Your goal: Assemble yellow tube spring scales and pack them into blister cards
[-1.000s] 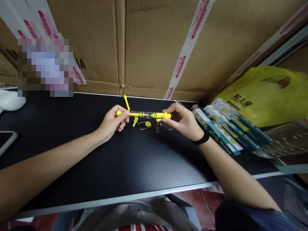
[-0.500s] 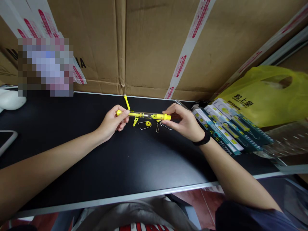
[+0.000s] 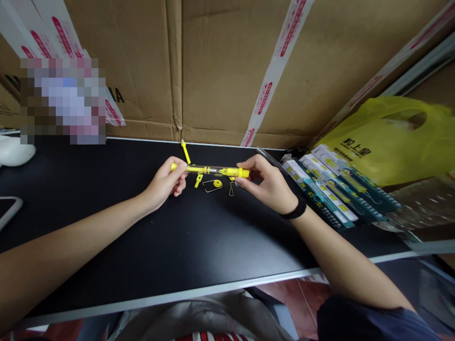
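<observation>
I hold a slim yellow and clear tube-shaped tool [image 3: 209,169] level above a black table [image 3: 149,237]. My left hand [image 3: 165,182] pinches its left end, fingers closed. My right hand [image 3: 265,182] grips the yellow right end, and a black band sits on that wrist. Under the tool lie small loose parts: a yellow peg [image 3: 198,180], a yellow ring [image 3: 217,183] and bent wire clips [image 3: 232,188]. Another yellow stick [image 3: 185,151] lies just behind.
Large taped cardboard boxes [image 3: 220,66] wall off the back. Several packaged tools [image 3: 330,189] lie fanned at the right beside a yellow plastic bag [image 3: 391,137]. A white object [image 3: 14,151] and a phone edge [image 3: 9,210] sit at the far left.
Both hands and the tool have stayed almost still; the view has shifted slightly, and the right hand has turned a little on the yellow end.
</observation>
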`<state>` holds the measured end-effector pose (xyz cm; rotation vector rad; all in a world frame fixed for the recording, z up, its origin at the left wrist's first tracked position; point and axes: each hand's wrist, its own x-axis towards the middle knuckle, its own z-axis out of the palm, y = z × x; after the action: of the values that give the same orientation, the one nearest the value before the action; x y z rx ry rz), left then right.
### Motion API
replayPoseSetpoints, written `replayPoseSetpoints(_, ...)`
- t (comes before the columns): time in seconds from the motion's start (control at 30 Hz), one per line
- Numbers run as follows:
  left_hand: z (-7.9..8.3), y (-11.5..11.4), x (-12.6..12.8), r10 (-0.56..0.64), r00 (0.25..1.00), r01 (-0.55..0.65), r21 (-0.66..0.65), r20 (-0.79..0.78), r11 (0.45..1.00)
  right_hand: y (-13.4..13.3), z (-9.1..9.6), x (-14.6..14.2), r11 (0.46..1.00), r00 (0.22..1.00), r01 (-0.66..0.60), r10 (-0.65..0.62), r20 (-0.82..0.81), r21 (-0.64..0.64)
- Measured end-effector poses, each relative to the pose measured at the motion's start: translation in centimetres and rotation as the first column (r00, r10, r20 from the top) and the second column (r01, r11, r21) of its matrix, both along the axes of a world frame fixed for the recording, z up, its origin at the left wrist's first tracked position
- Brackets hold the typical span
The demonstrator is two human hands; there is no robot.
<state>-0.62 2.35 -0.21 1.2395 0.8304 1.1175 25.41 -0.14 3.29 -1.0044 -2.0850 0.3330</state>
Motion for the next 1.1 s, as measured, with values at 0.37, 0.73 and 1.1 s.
replayPoseSetpoints(0.37, 0.4, 0.5, -0.5, -0.111, 0.993, 0.114, -0.137, 0.029, 0.984, -0.8, 0.3, -0.5, 0.999, 0.999, -0.040, 0.040, 0.009, -0.036)
replayPoseSetpoints(0.73, 0.0, -0.1, 0.4, 0.066, 0.996, -0.066, 0.002, -0.067, 0.998, 0.6, 0.2, 0.7, 1.000, 0.988, -0.023, 0.024, 0.153, -0.004)
replayPoseSetpoints(1.1, 1.0, 0.4, -0.3, 0.023, 0.965, 0.045, -0.252, 0.261, 0.967, 2.1, -0.8, 1.4, 0.988, 0.999, -0.026, 0.022, -0.028, -0.154)
